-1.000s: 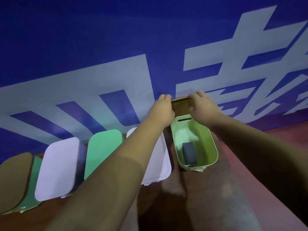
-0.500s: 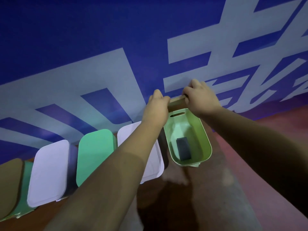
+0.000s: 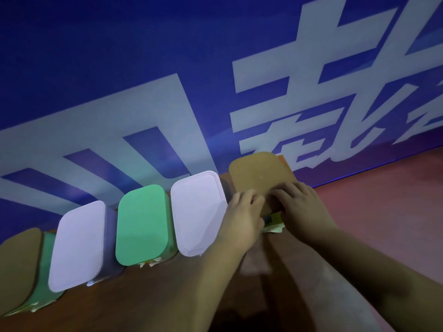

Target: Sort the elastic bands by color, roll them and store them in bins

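A brown lid (image 3: pixel 257 174) now covers the light green bin (image 3: pixel 275 218) at the right end of the row; only a sliver of the bin's near rim shows. My left hand (image 3: pixel 242 216) and my right hand (image 3: pixel 299 209) both rest on the lid's near edge, fingers laid on it and pressing down. The dark rolled band inside the bin is hidden under the lid.
Several lidded bins stand in a row along the blue and white wall: white lid (image 3: pixel 199 212), green lid (image 3: pixel 142 224), white lid (image 3: pixel 78 245), brown lid (image 3: pixel 16 267) on a green bin. They sit on a brown wooden surface (image 3: pixel 143 295); reddish floor (image 3: pixel 383 212) lies to the right.
Both hands brought the brown lid from behind the open green bin down over it. The bin's inside and the dark roll are now covered.
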{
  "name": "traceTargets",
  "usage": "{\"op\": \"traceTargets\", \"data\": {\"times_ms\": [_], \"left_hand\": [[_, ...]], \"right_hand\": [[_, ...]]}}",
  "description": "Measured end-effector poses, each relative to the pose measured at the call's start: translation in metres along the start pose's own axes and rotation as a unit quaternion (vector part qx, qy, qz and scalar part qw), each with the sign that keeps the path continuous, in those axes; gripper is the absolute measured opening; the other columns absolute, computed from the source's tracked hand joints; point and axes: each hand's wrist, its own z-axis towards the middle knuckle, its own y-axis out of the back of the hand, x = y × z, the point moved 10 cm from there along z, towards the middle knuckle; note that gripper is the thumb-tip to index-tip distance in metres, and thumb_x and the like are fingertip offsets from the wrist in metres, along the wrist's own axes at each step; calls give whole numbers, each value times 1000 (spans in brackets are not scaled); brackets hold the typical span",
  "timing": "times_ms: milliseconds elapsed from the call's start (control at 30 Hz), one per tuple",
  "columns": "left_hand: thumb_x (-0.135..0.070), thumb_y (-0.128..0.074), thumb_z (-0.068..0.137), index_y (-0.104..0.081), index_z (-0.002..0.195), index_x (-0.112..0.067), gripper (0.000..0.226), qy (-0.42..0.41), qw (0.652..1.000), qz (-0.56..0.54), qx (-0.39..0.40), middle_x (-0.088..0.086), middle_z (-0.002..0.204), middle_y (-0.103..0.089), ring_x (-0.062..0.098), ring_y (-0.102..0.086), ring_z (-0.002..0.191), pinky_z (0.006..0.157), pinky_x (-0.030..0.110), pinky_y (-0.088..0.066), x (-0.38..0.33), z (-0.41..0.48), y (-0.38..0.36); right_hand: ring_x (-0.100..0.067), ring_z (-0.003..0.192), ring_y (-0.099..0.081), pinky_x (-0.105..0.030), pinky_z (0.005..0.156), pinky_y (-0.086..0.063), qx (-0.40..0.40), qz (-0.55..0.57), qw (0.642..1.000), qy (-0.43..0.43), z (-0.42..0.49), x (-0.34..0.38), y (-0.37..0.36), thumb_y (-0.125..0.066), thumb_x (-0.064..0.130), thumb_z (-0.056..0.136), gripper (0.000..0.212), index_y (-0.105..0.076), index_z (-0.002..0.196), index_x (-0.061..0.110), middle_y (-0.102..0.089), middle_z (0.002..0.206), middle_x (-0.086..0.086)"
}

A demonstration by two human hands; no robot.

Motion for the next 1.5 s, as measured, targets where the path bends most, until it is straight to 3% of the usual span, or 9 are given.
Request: {"op": "traceTargets", "data": {"times_ms": [167,333,400,533,800,1067,1233,1333,1500], "left_hand": [[-17,-65,92,-53,135,-16,45,-20,997,39,65,5,141,-47,32,-45,126,92,45,-57,-7,-9,-26],[-14,-65,92,-50,137,-17,47,-8,997,22,77,4,144,-45,30,-41,128,100,45,-54,-5,-12,-32],[-13,-62,92,-50,136,-16,46,-14,996,18,87,4,142,-45,30,-41,127,101,45,-53,-7,-14,-37],[-4,-61,92,-52,139,-14,49,-31,996,15,81,4,142,-45,30,-41,127,101,45,-54,-8,-20,-43],[0,-57,100,-47,148,-13,51,-34,994,44,94,10,151,-39,31,-38,137,105,41,-54,-3,-31,-49],[-1,-57,100,-51,142,-15,44,6,997,3,81,7,147,-44,30,-44,138,108,39,-51,8,-26,-56],[2,-60,96,-57,130,-19,40,43,996,-33,73,2,138,-47,28,-61,113,100,35,-55,20,-17,-52],[-6,-56,100,-64,122,-17,26,50,993,-47,94,1,131,-52,27,-63,100,95,37,-58,22,-12,-44],[-18,-57,100,-72,126,-14,30,40,990,-101,89,8,128,-65,31,-64,112,99,36,-52,30,-3,2]], "right_hand": [[-30,119,-55,-43,97,-47,59,-49,997,-9,-27,-4,-27,-54,25,78,56,-63,134,24,-60,135,2],[-31,123,-56,-46,103,-54,83,-23,996,-14,-36,-3,-42,-46,26,78,63,-59,139,21,-56,141,-1],[-30,127,-53,-45,106,-53,95,-29,995,-16,-39,-4,-48,-56,24,80,62,-57,141,21,-54,144,-1],[-30,118,-56,-43,95,-57,77,-26,997,-17,-42,-10,-47,-73,18,83,57,-60,138,23,-57,138,1],[-31,114,-65,-43,85,-59,91,-83,992,2,-44,1,-58,-75,16,79,55,-70,134,20,-67,138,-1],[-33,119,-67,-43,97,-58,51,-68,996,-12,-40,-8,-63,-82,13,80,59,-72,138,19,-69,143,-3],[-31,129,-61,-43,102,-57,82,-50,995,-15,-25,-7,-65,-77,11,83,62,-66,143,20,-63,149,-2],[-28,134,-54,-42,105,-54,124,-39,991,-36,-23,0,-55,-69,18,87,61,-61,147,23,-57,152,3],[-27,120,-58,-41,96,-54,186,-28,979,-73,4,12,-29,-59,42,95,41,-66,130,23,-59,130,1]]}}
